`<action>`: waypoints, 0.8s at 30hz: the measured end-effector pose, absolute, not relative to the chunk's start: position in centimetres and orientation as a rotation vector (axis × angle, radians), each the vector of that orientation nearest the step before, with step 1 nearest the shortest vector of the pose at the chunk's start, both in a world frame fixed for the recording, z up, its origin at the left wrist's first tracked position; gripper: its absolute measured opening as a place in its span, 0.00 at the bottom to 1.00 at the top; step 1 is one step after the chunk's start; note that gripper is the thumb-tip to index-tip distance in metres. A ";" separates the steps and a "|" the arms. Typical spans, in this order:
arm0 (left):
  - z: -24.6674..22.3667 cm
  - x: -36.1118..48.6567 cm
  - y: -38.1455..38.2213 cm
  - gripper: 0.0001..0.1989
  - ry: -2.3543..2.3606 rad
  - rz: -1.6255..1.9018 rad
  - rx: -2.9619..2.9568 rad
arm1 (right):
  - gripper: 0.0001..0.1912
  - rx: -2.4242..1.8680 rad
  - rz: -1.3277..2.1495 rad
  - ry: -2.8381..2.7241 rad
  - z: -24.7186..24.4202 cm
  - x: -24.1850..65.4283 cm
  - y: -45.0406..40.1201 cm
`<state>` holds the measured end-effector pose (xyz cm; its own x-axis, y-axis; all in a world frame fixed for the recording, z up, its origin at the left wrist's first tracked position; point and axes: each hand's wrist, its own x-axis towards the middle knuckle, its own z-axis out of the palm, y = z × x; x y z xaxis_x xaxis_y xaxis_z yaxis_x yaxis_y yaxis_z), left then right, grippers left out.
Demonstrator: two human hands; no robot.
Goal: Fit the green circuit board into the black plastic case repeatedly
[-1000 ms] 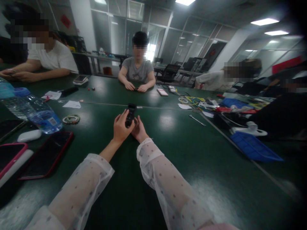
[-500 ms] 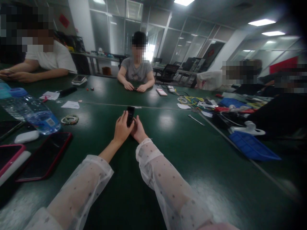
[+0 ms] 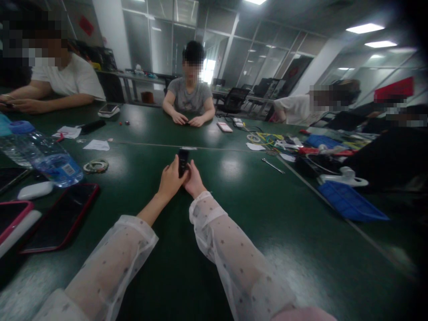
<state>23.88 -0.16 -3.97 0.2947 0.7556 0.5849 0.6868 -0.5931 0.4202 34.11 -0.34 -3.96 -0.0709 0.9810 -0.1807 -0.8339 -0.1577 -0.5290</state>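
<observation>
A small black phone [image 3: 183,163], seemingly with keys on its face, is held upright above the table between my two hands. My left hand [image 3: 170,178] closes on its left side and lower end. From the right, my right hand [image 3: 194,179] grips the lower part, its thumb along the edge. The fingers behind the phone are hidden from me. Both forearms wear sheer white sleeves with dark stars.
On the left of the green table [image 3: 234,205] lie a red-edged smartphone [image 3: 62,218], a water bottle [image 3: 56,156] and a coiled cable [image 3: 96,166]. To the right are a wrench [image 3: 273,166], a blue tray [image 3: 351,200] and tangled cables [image 3: 267,139]. A person [image 3: 190,96] sits opposite.
My left fingers have drawn back from the phone's face toward its left side, so more of the face shows. My right hand has barely moved.
</observation>
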 end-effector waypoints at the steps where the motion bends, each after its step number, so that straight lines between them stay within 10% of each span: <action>1: -3.9 23.9 -0.2 0.36 1.375 1.186 2.471 | 0.14 -0.586 1.638 -0.326 -3.8 34.1 -0.4; 24: -2.7 23.3 -1.3 0.32 1.582 1.148 2.538 | 0.14 -0.577 1.488 -0.481 -3.6 33.6 -0.7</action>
<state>23.27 -1.30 -2.68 0.2559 0.7599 0.5975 0.8039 -0.5105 0.3050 33.59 -0.74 -3.60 0.0356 0.9980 -0.0516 -0.7789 -0.0046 -0.6272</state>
